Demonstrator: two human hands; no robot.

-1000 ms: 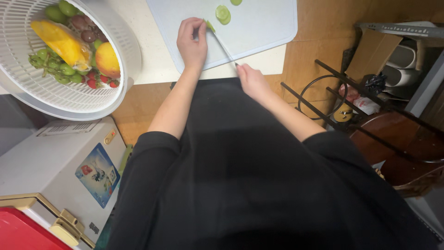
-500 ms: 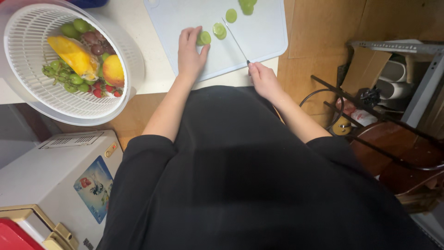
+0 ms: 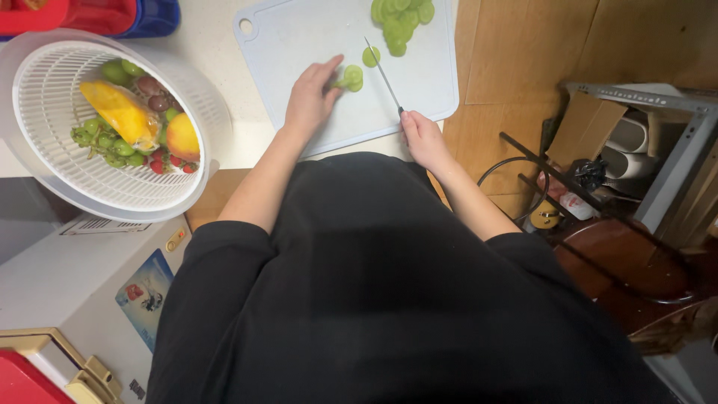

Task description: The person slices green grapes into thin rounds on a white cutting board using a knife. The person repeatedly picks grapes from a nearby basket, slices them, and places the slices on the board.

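A pale blue cutting board (image 3: 299, 37) lies on the white counter. My left hand (image 3: 310, 97) rests on it, fingertips touching a green slice (image 3: 351, 77). My right hand (image 3: 422, 138) grips a thin knife (image 3: 383, 75), whose blade points away across the board beside another green slice (image 3: 370, 56). A pile of green slices (image 3: 400, 16) sits at the board's far edge.
A white colander (image 3: 45, 164) at the left holds grapes, a yellow mango, a peach and strawberries. Red and blue containers (image 3: 112, 15) stand behind it. A white appliance (image 3: 75, 284) is below left. A metal rack (image 3: 613, 172) with shoes stands on the right.
The view has shifted so the board sits lower in the frame. My left hand has moved right toward the slices; the knife blade stays beside them.
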